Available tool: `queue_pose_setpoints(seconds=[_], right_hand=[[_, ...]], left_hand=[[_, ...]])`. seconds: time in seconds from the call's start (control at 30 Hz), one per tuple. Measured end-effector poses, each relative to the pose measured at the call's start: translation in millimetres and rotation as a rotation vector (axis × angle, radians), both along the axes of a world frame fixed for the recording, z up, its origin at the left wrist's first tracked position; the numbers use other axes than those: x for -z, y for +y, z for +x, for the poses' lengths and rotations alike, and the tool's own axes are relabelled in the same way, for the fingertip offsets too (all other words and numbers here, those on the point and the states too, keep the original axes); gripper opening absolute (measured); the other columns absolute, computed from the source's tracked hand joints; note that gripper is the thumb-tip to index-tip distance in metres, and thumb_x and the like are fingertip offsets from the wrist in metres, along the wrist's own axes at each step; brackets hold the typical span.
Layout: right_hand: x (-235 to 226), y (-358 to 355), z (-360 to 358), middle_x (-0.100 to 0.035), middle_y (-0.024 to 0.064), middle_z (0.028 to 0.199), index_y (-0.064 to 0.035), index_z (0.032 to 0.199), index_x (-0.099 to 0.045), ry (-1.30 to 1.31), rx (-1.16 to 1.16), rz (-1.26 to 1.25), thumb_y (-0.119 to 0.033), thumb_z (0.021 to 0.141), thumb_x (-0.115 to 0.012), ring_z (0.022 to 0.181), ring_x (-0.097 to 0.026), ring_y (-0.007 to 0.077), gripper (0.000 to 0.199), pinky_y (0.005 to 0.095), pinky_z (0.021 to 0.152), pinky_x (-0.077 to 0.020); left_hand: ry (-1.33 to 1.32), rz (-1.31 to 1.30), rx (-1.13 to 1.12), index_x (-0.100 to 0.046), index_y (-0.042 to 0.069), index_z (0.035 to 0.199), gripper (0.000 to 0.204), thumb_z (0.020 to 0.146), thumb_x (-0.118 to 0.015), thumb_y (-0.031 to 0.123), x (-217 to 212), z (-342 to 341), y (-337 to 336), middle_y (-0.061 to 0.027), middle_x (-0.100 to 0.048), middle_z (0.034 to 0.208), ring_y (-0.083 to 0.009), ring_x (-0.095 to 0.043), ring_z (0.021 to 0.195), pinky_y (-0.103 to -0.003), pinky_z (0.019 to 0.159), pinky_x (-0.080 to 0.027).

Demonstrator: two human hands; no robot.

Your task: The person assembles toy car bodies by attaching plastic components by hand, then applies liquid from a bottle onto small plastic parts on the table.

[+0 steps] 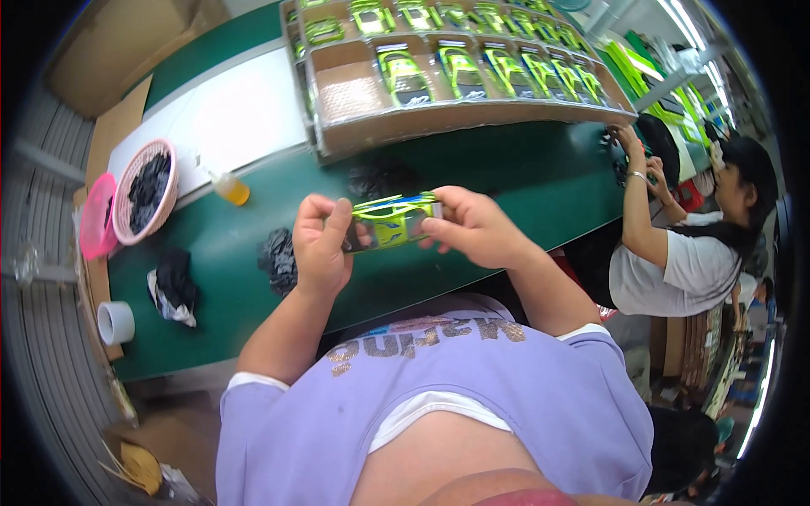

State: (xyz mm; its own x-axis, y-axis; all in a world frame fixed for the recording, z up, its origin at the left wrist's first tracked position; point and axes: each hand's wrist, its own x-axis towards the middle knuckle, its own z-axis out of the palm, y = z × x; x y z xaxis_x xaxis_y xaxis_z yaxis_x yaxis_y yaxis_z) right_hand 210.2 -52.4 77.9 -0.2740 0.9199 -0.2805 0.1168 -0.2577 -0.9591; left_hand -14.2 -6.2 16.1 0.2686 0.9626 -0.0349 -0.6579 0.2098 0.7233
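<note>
One green piece (391, 229) is held between left fingers (339, 218) and right fingers (436, 228).

The scene is brightly and fairly evenly lit, with cool white light from long white tube lamps (687, 25) at the upper right; another glowing white strip (758, 405) shows at the lower right. The flat white rectangular board (253, 105) is washed out in the middle. Small glints sit on the shiny lime-green and clear plastic package (391, 229), whose finer print is too soft to read. The crumpled black cloth (150, 192) sinks into near-black. Fisheye distortion bends the grey slatted wall (42, 278) and bows the dark green tabletop (523, 177). Black vignetting swallows the corners, and the far right background looks soft.
</note>
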Motion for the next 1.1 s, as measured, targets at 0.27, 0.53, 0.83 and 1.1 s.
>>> queue_pose_setpoints(seconds=[0.27,0.53,0.83,1.1], right_hand=[[-77,16,-3,-0.067,0.0071,0.089,0.0039,0.103,-0.06,-0.077,0.305,0.662,-0.007,0.087,-0.07,0.078,-0.067,0.0116,0.022,0.0217,0.066,-0.0538],[-75,139,-30,-0.067,0.0193,0.093,-0.0007,0.091,-0.064,-1.197,-0.021,1.226,-0.027,0.086,-0.064,0.088,-0.063,0.0375,0.027,0.0409,0.076,-0.0502],[-84,132,-11,-0.067,0.0213,0.09,-0.0008,0.095,-0.068,-0.88,0.306,0.95,-0.031,0.085,-0.061,0.09,-0.065,0.0356,0.032,0.0422,0.079,-0.0508],[-115,154,-23,-0.069,0.0237,0.087,0.0008,0.081,-0.072,-1.28,-0.023,0.378,-0.035,0.068,-0.065,0.086,-0.068,0.0342,0.038,0.0395,0.078,-0.0532]], left_hand=[[0.01,0.409,-0.187,-0.045,0.002,0.125,0.032,0.097,-0.055,0.013,5,-3,0,-0.0141,-0.06,0.117,-0.0199,-0.056,0.11,-0.034,0.098,-0.044],[0.363,0.415,-0.096,-0.057,-0.001,0.109,0.021,0.099,-0.052,0.017,17,2,18,-0.0121,-0.066,0.098,-0.0195,-0.064,0.092,-0.033,0.082,-0.053],[0.408,0.286,-0.051,-0.059,0.001,0.102,0.016,0.098,-0.056,0.017,22,6,7,-0.0079,-0.067,0.09,-0.0136,-0.063,0.081,-0.027,0.078,-0.051],[0.407,0.252,-0.016,-0.058,0.001,0.098,0.016,0.094,-0.063,0.015,24,6,4,-0.005,-0.065,0.087,-0.0107,-0.063,0.081,-0.023,0.074,-0.05]])
